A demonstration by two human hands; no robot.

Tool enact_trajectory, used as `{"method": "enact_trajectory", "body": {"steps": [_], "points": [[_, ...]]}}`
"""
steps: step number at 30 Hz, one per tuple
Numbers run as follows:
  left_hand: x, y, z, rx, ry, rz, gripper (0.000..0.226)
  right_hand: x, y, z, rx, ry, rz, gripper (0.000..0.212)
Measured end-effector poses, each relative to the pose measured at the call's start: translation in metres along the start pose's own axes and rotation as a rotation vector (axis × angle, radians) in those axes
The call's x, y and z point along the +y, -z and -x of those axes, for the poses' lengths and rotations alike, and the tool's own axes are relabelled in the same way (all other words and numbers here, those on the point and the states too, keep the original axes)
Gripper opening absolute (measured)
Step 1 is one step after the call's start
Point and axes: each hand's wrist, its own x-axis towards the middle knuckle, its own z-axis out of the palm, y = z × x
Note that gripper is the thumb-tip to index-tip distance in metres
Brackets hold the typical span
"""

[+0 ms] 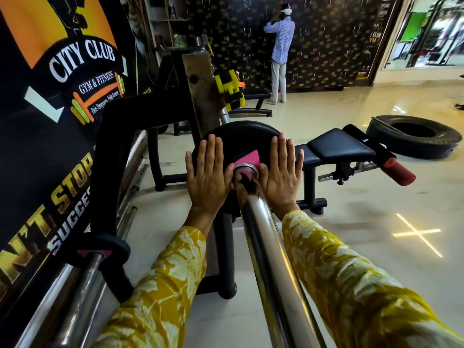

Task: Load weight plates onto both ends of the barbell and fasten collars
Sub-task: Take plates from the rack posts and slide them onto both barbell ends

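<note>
Head view | you are pressing your left hand (208,177) and right hand (281,174) flat, fingers straight and gripping nothing, against the black weight plate (241,133) | the plate is sitting well up the barbell (266,247) | progress, as I judge it: this end is getting loaded, no collar is showing, and the far end is out of sight.

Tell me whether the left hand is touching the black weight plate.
Touching. The head view shows the left hand laid flat on the face of the black weight plate, fingers straight, beside the barbell sleeve, no gap visible.
</note>
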Motion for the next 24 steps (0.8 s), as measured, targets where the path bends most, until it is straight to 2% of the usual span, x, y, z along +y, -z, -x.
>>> {"method": "enact_trajectory", "body": {"steps": [8, 14, 24], "points": [[0.008, 0.051, -0.015, -0.196, 0.102, 0.266, 0.054, -0.009, 0.063, -0.005, -0.270, -0.064, -0.167, 0.056], [0.021, 0.138, -0.006, -0.261, 0.122, 0.317, 0.057, -0.006, 0.155, 0.008, -0.313, -0.056, -0.213, 0.055], [0.054, 0.315, 0.046, -0.242, 0.182, 0.311, 0.055, -0.027, 0.328, 0.075, -0.328, 0.000, -0.376, 0.053]]}}
